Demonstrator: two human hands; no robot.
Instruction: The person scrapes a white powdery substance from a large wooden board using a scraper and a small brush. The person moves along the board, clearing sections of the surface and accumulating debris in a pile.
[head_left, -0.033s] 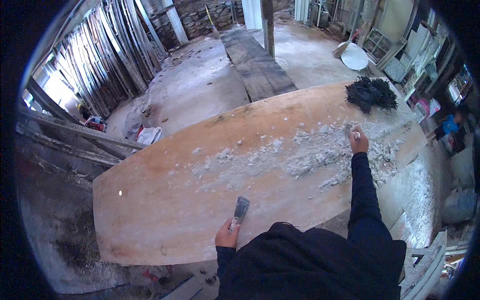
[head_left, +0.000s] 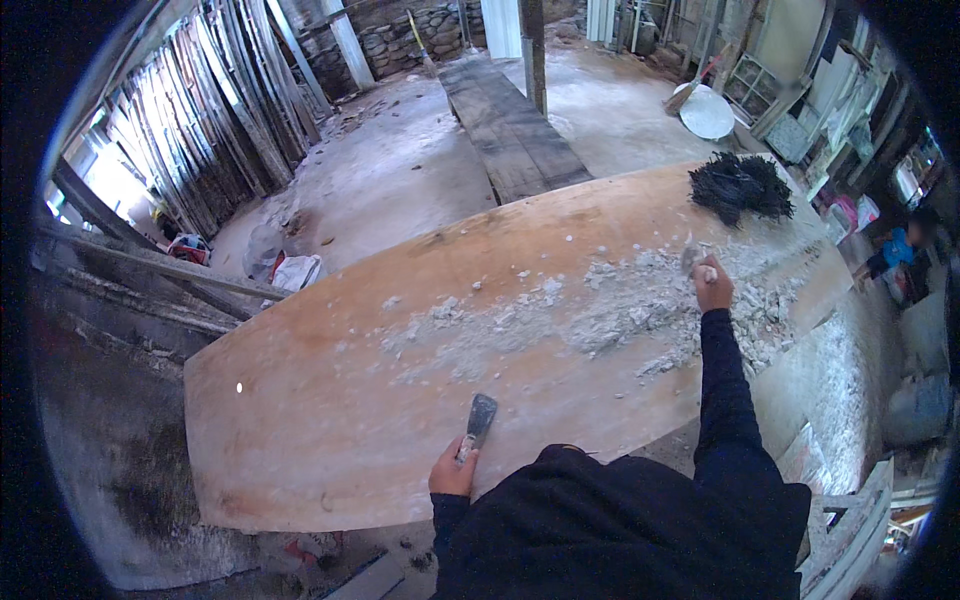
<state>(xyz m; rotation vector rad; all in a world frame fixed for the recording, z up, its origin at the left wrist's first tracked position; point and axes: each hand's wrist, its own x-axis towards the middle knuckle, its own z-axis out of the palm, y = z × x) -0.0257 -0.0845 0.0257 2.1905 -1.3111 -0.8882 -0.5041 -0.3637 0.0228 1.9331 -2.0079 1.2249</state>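
Holding a grey, flat-bladed scraper (head_left: pixel 483 413) at lower centre, the left hand (head_left: pixel 452 474) has fingers curled around it; right of centre, the right hand (head_left: pixel 714 291) grasps a pale, partly hidden tool (head_left: pixel 691 259) among crumbly white flakes (head_left: pixel 640 318) on the tan bench (head_left: pixel 290 430).

The left hand (head_left: pixel 453 472) partly covered the handle of the scraper (head_left: pixel 481 418). The torso (head_left: pixel 610 530), cut off below, hid part of the counter's (head_left: pixel 300 430) near edge. Toward its right edge, the tool (head_left: pixel 690 260) in the right hand (head_left: pixel 713 289) was too blurred to identify.
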